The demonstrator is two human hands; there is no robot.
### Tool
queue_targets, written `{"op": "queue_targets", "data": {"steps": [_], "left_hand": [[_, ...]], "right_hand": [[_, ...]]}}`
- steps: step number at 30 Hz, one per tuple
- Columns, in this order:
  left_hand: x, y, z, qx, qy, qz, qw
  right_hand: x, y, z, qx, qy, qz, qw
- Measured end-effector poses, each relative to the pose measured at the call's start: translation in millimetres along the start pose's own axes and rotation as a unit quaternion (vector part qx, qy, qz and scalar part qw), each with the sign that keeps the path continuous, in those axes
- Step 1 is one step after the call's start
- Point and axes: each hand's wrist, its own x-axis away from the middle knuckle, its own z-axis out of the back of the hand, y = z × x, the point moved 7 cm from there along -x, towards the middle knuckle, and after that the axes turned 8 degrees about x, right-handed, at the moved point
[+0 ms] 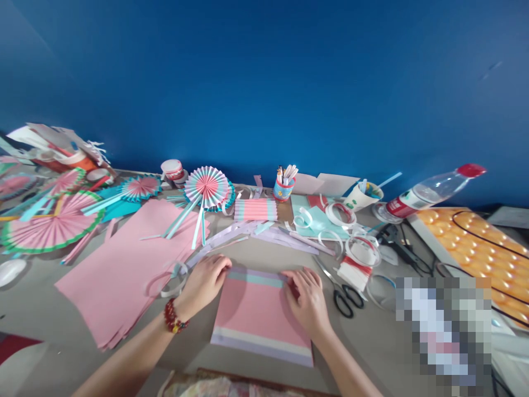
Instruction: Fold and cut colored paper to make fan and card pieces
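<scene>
A pink paper sheet with teal and lilac bands point(258, 314) lies flat on the table in front of me. My left hand point(205, 281) presses its far left corner, fingers curled down on the folded top edge. My right hand point(308, 295) pinches the far right corner of the same edge. A red bead bracelet point(172, 318) sits on my left wrist. Both hands are closed on the sheet's far edge, where a narrow fold shows.
A stack of pink paper point(132, 264) lies to the left. Finished pleated fans point(206, 187) and a folded strip point(255, 209) sit behind. Scissors point(341, 292), tape rolls point(359, 248), a pen cup point(284, 187), a paper cup point(363, 196) and a tipped plastic bottle point(430, 193) are at the right.
</scene>
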Motion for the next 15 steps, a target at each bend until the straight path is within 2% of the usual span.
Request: {"op": "queue_targets", "data": {"steps": [15], "left_hand": [[0.6,-5.8,1.7,0.022,0.022,-0.02,0.999]], "right_hand": [[0.5,0.6,1.0,-0.004,-0.003,-0.004,1.0]]}}
